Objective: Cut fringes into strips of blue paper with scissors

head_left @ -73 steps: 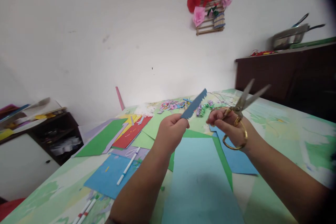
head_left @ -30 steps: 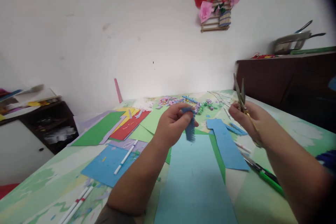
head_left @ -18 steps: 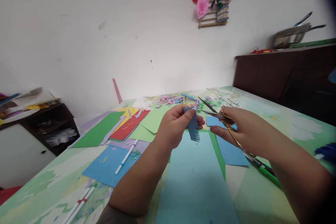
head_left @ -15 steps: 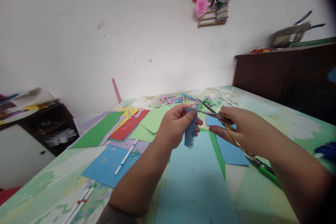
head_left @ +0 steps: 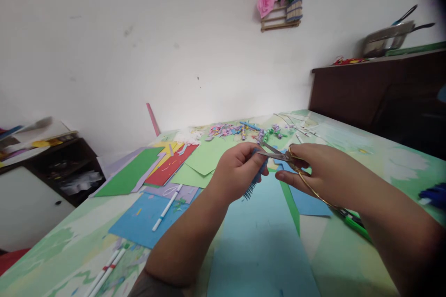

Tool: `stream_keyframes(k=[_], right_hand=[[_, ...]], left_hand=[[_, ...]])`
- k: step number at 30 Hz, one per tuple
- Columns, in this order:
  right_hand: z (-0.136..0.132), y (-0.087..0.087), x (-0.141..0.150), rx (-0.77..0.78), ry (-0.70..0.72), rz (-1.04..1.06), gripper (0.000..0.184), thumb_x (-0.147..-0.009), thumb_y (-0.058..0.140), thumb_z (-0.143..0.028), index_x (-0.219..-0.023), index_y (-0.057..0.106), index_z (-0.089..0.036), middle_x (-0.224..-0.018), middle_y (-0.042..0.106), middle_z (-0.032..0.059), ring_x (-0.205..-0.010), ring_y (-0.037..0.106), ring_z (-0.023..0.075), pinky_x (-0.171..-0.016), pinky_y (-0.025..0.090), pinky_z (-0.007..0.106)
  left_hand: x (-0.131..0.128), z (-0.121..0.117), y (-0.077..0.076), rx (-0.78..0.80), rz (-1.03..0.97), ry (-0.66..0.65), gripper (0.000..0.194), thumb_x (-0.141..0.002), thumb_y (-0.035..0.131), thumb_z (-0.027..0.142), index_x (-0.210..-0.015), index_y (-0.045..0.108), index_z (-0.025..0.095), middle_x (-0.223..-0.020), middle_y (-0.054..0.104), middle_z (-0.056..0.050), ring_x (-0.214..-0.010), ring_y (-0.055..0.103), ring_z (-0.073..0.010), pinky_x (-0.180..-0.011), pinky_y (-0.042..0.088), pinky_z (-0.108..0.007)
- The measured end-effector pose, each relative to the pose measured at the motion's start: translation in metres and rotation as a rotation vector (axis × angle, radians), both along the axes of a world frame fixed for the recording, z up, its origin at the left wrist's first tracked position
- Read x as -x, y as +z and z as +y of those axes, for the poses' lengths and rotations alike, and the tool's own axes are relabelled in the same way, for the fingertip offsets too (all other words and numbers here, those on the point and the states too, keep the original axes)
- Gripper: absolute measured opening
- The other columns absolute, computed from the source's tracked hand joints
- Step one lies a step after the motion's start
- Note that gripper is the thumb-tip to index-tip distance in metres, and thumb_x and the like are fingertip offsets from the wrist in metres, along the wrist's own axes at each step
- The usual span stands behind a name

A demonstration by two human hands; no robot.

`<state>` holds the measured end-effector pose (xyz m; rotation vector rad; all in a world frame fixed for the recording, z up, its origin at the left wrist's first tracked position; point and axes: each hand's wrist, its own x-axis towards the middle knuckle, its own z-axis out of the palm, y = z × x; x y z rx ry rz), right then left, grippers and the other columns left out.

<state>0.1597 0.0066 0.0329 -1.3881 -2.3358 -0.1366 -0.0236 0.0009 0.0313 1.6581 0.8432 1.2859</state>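
Note:
My left hand [head_left: 237,169] is closed on a blue paper strip [head_left: 257,179] whose lower edge is cut into a fringe. Much of the strip is hidden behind the fingers. In my right hand [head_left: 318,164] is a pair of scissors [head_left: 291,160] with gold-coloured handles, the fingers hooked through the loops. Their blades are a little apart and point left, the tips by the left thumb and the top of the strip. Below both hands lies a light blue sheet [head_left: 261,241].
Coloured paper lies to the left: green [head_left: 130,171], red [head_left: 172,164], light green [head_left: 202,158] and blue [head_left: 139,220] sheets. White markers [head_left: 167,209] rest nearby. Paper scraps [head_left: 225,130] are heaped at the back. A green-handled tool [head_left: 355,225] lies under the right forearm.
The scissors' blades have closed partway and moved left to the paper strip. The strip has turned in my left hand, so less of its face shows.

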Motion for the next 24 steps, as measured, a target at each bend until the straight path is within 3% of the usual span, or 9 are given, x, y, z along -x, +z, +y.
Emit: stream_keyframes(k=[8,24], right_hand=[[-0.0044,-0.0014,0.0032,-0.026,0.033,0.028,0.043,-0.075,0.04,-0.064,-0.065,0.045,-0.023,-0.062,0.053,0.0033,-0.052,0.043,0.0161,-0.048,0.028,0.029],[-0.0085,-0.0014,0.0044,0.014,0.014,0.047,0.044,-0.073,0.04,-0.066,-0.065,0.045,-0.023,-0.061,0.051,0.0027,-0.049,0.042,0.0161,-0.046,0.026,0.029]], left_hand=[[-0.0016,-0.0039,-0.0016,-0.103,0.066,0.069,0.017,-0.081,0.049,0.025,-0.066,0.054,0.017,-0.052,0.054,0.005,-0.042,0.046,-0.0044,-0.042,0.037,-0.016],[-0.0031,-0.0098,-0.0005,-0.154,0.095,0.053,0.017,-0.081,0.049,0.02,-0.067,0.057,0.017,-0.053,0.055,0.004,-0.042,0.047,-0.0039,-0.041,0.037,-0.014]])
